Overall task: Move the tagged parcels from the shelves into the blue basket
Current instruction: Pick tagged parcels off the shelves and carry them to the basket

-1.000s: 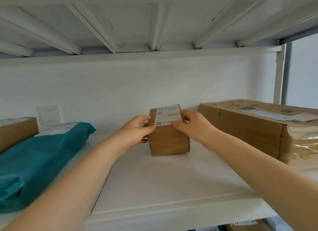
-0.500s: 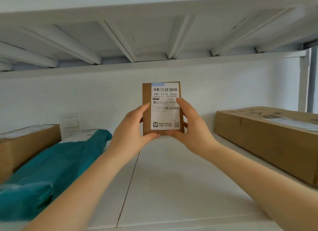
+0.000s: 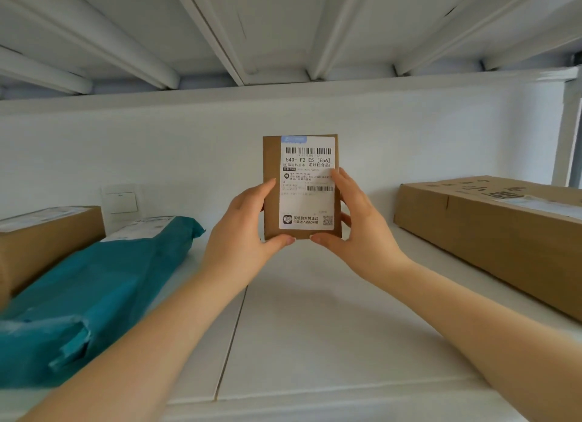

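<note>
White metal shelving fills the head view, with a plain white wall behind and the ribbed underside of the next shelf overhead.

Head view, observations:
- Small cardboard parcel [image 3: 301, 187] is held upright above the shelf board [image 3: 315, 327], clear of it, with its printed shipping label [image 3: 307, 184] facing the camera. Barcode and code line are legible.
- Left hand [image 3: 244, 229] grips the parcel's left edge and lower corner, fingers curled behind, thumb under the bottom edge.
- Right hand [image 3: 352, 220] grips the right edge in the same manner, thumb at the bottom edge.
- Teal poly mailer [image 3: 94, 289] lies on the shelf at left, a label at its far end. Just behind it sits a brown box [image 3: 41, 242], also labelled on top.
- Large flat carton [image 3: 491, 232] rests on the shelf at right, well apart from the held parcel.
- Wall switch plate [image 3: 121, 201] is visible behind the mailer.
- Blue basket: not in view.

Progress, judged: one parcel is off the shelf and apparently being checked for its tag; it has not reached the basket. At least three labelled parcels remain on this shelf. How many already sit in the basket cannot be told. Task appears early to mid-way at best.
</note>
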